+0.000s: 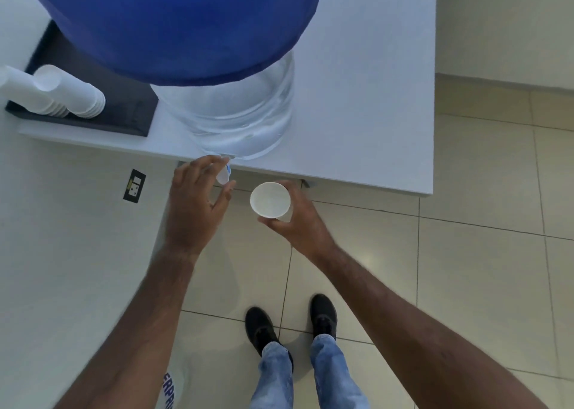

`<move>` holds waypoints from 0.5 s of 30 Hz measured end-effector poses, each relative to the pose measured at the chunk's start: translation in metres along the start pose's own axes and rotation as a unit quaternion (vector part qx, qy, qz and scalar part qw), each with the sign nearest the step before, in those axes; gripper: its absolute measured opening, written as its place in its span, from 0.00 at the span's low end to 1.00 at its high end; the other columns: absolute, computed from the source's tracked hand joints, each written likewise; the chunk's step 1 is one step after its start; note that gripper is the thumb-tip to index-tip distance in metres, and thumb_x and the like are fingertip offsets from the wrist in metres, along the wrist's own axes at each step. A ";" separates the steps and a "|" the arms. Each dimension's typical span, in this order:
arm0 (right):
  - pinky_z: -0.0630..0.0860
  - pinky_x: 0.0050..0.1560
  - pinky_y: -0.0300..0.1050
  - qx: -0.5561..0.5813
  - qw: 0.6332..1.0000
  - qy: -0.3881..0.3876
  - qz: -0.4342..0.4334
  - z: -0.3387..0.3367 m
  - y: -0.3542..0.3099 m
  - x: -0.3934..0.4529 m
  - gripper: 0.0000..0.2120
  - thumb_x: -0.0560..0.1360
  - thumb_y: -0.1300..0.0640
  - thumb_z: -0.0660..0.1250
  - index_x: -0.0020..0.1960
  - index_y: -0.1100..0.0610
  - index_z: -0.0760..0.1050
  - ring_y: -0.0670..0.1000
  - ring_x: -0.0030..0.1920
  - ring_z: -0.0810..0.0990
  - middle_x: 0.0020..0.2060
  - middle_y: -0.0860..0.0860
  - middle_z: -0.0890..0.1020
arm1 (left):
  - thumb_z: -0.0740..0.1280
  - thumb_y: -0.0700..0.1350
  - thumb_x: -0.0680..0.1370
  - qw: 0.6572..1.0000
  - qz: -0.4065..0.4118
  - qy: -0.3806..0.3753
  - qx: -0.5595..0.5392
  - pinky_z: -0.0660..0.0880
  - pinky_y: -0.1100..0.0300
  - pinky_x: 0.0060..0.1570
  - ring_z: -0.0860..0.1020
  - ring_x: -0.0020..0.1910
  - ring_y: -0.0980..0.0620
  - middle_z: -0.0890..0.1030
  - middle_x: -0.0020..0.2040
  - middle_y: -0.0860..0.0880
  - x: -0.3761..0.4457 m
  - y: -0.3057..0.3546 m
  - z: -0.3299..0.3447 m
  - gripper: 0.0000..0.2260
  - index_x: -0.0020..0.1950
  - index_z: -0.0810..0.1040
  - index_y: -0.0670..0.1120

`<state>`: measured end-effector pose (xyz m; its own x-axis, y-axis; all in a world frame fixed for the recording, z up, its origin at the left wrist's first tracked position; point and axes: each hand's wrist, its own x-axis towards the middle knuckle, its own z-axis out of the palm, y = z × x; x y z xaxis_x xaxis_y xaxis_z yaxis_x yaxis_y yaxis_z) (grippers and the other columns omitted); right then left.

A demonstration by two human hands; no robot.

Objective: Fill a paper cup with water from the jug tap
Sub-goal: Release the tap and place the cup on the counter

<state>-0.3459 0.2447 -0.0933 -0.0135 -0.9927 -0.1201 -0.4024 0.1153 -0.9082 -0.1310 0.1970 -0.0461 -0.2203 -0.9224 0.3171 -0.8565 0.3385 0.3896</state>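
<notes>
A large clear water jug under a blue cover stands at the front edge of a white table. Its small white and blue tap sticks out over the edge. My left hand is at the tap, fingers spread around it; whether they grip it I cannot tell. My right hand holds a white paper cup upright, to the right of the tap and slightly lower. The cup looks empty. No water stream is visible.
Two stacks of white cups lie on a dark tray at the table's left. A wall socket sits on the white wall to the left. My feet in black shoes stand on the tiled floor below.
</notes>
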 end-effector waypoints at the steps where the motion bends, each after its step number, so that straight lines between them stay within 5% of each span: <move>1: 0.76 0.65 0.49 0.000 1.000 0.008 -0.003 -0.008 -0.006 -0.001 0.32 0.70 0.50 0.83 0.69 0.48 0.72 0.52 0.64 0.78 0.62 0.42 0.80 | 0.71 0.47 0.84 1.000 -0.005 0.004 0.006 0.61 0.61 0.74 0.75 0.67 0.43 0.79 0.69 0.48 0.001 0.004 0.000 0.18 0.74 0.78 0.47; 6: 0.77 0.60 0.45 0.015 0.999 0.039 -0.030 -0.052 -0.035 -0.003 0.32 0.69 0.50 0.84 0.67 0.52 0.73 0.51 0.61 0.79 0.60 0.46 0.81 | 0.68 0.50 0.83 0.999 -0.024 0.015 0.033 0.68 0.44 0.67 0.75 0.70 0.43 0.79 0.70 0.48 0.007 0.031 -0.001 0.18 0.73 0.79 0.49; 15: 0.75 0.59 0.40 0.005 0.996 0.077 -0.036 -0.120 -0.044 0.013 0.30 0.69 0.48 0.84 0.65 0.52 0.73 0.49 0.60 0.79 0.58 0.44 0.81 | 0.73 0.36 0.81 0.999 0.005 -0.030 -0.043 0.73 0.49 0.70 0.75 0.67 0.41 0.77 0.67 0.43 0.029 0.094 0.015 0.18 0.71 0.78 0.41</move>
<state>-0.4379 0.2221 -0.0072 -0.1253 -0.9921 0.0072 -0.3991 0.0438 -0.9159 -0.2245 0.1996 -0.0132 -0.2588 -0.9271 0.2712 -0.8108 0.3611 0.4607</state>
